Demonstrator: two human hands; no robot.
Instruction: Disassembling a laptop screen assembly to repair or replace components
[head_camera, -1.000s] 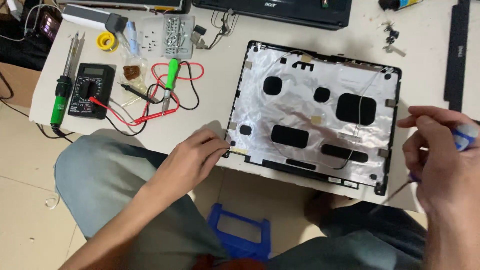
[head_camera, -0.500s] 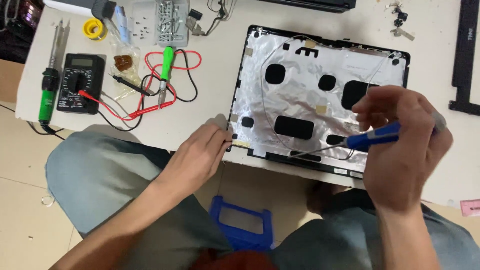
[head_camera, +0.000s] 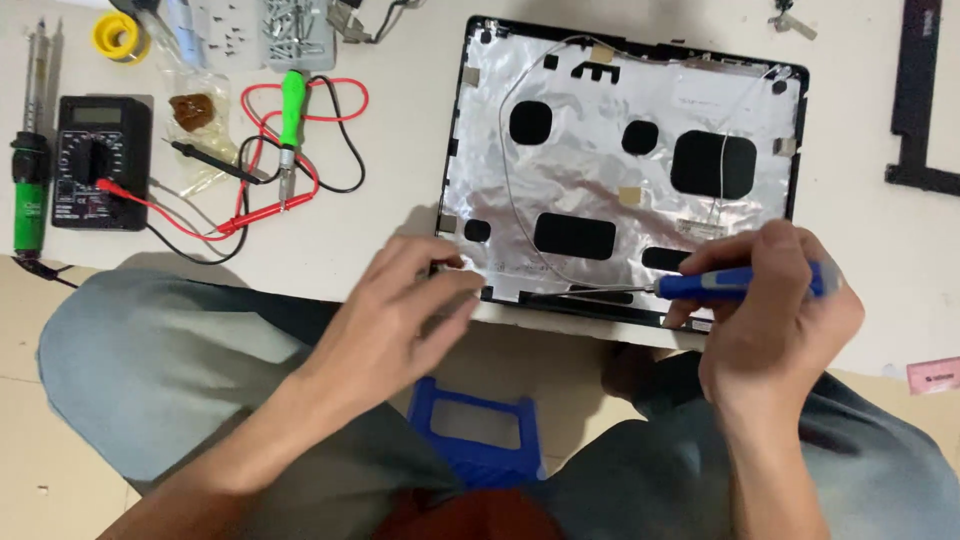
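A laptop lid back cover (head_camera: 590, 150), black-framed and lined with silver foil with black cut-outs and thin grey cables, lies on the white table (head_camera: 400, 220). My left hand (head_camera: 400, 310) rests on its near left corner, fingers spread and pressing the edge. My right hand (head_camera: 770, 310) grips a blue-handled screwdriver (head_camera: 735, 283) held almost flat, its metal shaft running left so the tip sits at the cover's near edge around the middle.
At the left lie a black multimeter (head_camera: 95, 160) with red and black leads, a green soldering iron (head_camera: 30, 190), a green-handled screwdriver (head_camera: 290, 120), a yellow solder reel (head_camera: 120, 35) and a screw tray (head_camera: 290, 25). A black bezel strip (head_camera: 915, 100) lies far right. A blue stool (head_camera: 475, 430) shows between my knees.
My right hand came in from the right with the screwdriver and lowered it flat against the cover's near edge. The view shifted closer. My left hand stayed on the corner.
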